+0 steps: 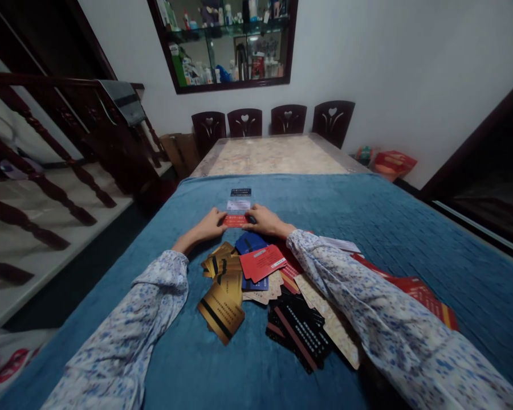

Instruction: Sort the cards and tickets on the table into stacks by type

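A red card (235,221) lies flat on the blue cloth, its two ends pinched between my hands. My left hand (212,224) has its fingers closed on the card's left end. On the right end are the closed fingers of my right hand (264,220), with a small dark spot by the thumb that I cannot make out. Just beyond, a white card (238,205) and a black card (241,192) line up in a column with it. Nearer to me spreads a loose pile: gold cards (221,310), blue cards (250,242), a brighter red card (261,262) and black cards (303,330).
Under my right forearm, beige cards (329,313) are partly hidden. More red cards (423,296) and a white card (340,245) lie to its right. The blue cloth (171,341) covers the near part of the table. Several dark chairs (288,119) stand at the far end.
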Tool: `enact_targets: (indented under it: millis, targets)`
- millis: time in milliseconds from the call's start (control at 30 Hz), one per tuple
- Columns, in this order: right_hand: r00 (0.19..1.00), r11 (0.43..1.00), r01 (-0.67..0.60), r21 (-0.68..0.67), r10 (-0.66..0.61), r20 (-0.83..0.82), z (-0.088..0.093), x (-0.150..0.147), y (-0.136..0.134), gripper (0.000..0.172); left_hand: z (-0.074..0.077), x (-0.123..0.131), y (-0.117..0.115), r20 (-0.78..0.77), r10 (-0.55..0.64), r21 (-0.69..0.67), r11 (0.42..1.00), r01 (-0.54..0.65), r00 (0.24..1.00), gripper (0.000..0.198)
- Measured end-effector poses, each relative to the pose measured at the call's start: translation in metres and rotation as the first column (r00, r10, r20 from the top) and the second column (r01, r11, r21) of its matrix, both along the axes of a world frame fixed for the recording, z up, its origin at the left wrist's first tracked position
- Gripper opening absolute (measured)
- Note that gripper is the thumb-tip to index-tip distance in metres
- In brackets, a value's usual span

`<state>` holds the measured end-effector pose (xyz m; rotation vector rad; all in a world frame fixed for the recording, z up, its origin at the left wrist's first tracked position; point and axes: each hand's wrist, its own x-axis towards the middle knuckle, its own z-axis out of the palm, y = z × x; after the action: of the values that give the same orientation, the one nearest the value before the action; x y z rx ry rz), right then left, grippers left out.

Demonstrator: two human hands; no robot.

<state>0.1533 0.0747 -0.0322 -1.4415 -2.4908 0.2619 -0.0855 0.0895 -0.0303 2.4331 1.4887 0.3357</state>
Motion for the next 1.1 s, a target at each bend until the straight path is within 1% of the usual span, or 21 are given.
enact_targets:
  millis: [200, 367, 467, 633, 733, 867, 1000, 1100]
  targets:
    - [1.000, 1.000, -0.014, -0.010, 0.014, 0.016, 0.004, 0.000, 0.000, 0.038, -0.003, -0.001, 0.002, 0.021, 0.010, 0.028, 1.000, -0.011, 1.000, 0.038]
    - [0.999, 0.999, -0.041, -0.021, 0.041, 0.011, 0.008, 0.000, 0.002, 0.038, -0.003, 0.000, -0.001, 0.015, 0.025, 0.066, 0.997, -0.026, 1.000, 0.034]
    - [0.998, 0.998, -0.054, -0.022, 0.054, 0.024, 0.011, 0.001, 0.002, 0.038, -0.002, 0.003, -0.005, -0.015, 0.040, 0.086, 0.996, -0.038, 0.999, 0.033]
    - [0.995, 0.995, -0.102, -0.019, 0.102, 0.005, 0.018, 0.006, -0.002, 0.031, 0.000, 0.006, -0.013, -0.057, 0.064, 0.109, 0.992, -0.057, 0.996, 0.034]
    - [0.995, 0.995, -0.102, -0.018, 0.102, 0.001, 0.022, 0.010, -0.006, 0.036, 0.002, 0.009, -0.020, -0.048, 0.070, 0.125, 0.990, -0.064, 0.996, 0.037]
    - [0.990, 0.991, -0.134, -0.005, 0.133, -0.041, 0.025, 0.018, -0.014, 0.041, 0.009, 0.013, -0.032, -0.062, 0.076, 0.157, 0.985, -0.065, 0.995, 0.041]
    - [0.972, 0.979, -0.196, 0.054, 0.201, -0.124, 0.027, 0.031, -0.028, 0.040, 0.020, 0.020, -0.047, -0.130, 0.063, 0.161, 0.986, -0.041, 0.990, 0.037]
    - [0.953, 0.963, -0.247, 0.105, 0.261, -0.156, 0.029, 0.044, -0.042, 0.037, 0.028, 0.028, -0.061, -0.162, 0.075, 0.189, 0.981, -0.043, 0.984, 0.039]
